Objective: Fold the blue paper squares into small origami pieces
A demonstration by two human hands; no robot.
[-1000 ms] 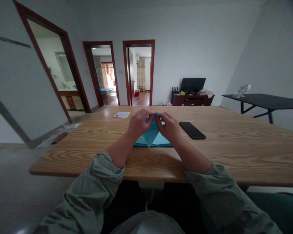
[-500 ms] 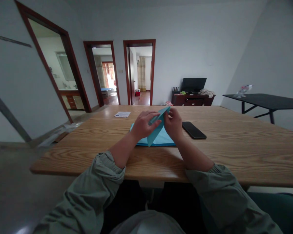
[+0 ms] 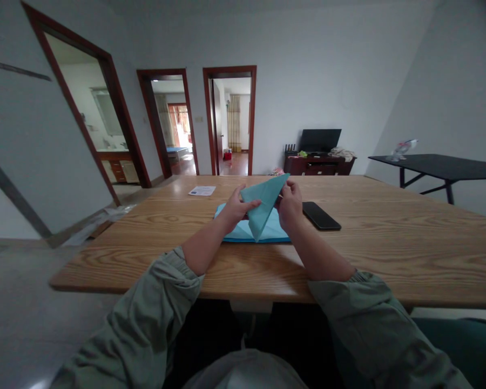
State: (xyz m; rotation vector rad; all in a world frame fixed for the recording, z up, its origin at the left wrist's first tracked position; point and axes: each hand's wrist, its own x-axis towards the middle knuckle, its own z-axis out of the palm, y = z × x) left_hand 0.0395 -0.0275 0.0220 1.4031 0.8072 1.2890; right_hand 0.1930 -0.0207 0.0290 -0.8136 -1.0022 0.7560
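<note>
A folded piece of light blue paper (image 3: 263, 201), roughly triangular, is held up between my hands. My left hand (image 3: 237, 208) grips its left side, the thumb lying on the near face and the other fingers mostly behind. At the right edge, my right hand (image 3: 289, 202) has its fingers bent against the paper; the fingertips are partly hidden. Beneath them a stack of blue paper (image 3: 275, 232) lies flat on the wooden table (image 3: 146, 243), partly covered by my hands and the folded piece.
Just right of my right hand lies a black phone (image 3: 321, 216). A white printed card (image 3: 202, 190) rests on the far left of the table. Beyond stand a TV cabinet (image 3: 319, 165) and, at right, a black table (image 3: 441, 165) bearing a clear plastic item.
The folded paper has turned so that its broad face shows toward me. My left hand has shifted its grip, with the thumb now on the front. My right hand stays near the same spot.
</note>
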